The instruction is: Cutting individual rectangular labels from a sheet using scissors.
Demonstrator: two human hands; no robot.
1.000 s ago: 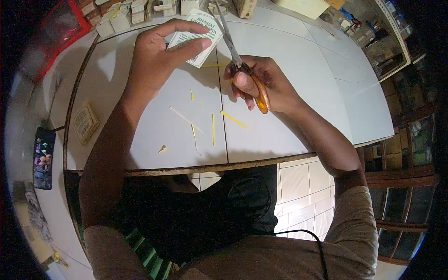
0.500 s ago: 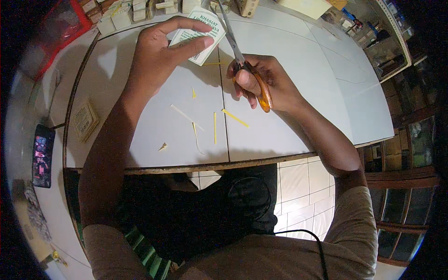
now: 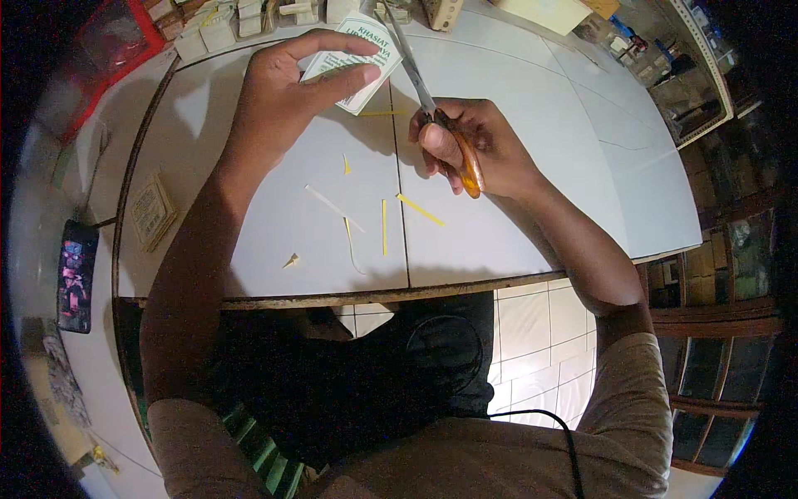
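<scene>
Between thumb and fingers, my left hand point(image 3: 291, 79) pinches a white printed card point(image 3: 359, 93) with green lettering and a thin green border, held above the table. My right hand point(image 3: 478, 145) is wrapped round the orange-brown handles of a pair of scissors point(image 3: 413, 71). The blades point up and away, lying along the card's right edge near its top corner. Whether they touch the card I cannot tell. Below the hands, several thin yellow and white paper offcuts point(image 3: 384, 226) are scattered on the white tabletop point(image 3: 515, 224).
A small stack of cards point(image 3: 152, 214) lies at the table's left side. Further left is a phone point(image 3: 76, 276) with its screen lit. Bundled cards in boxes point(image 3: 249, 18) line the far edge, beside a red-framed case point(image 3: 125, 58). A rack with odds and ends point(image 3: 665, 62) stands far right.
The scissors have shifted very slightly, their blades now looking closer together. The left hand and the card stay almost in place.
</scene>
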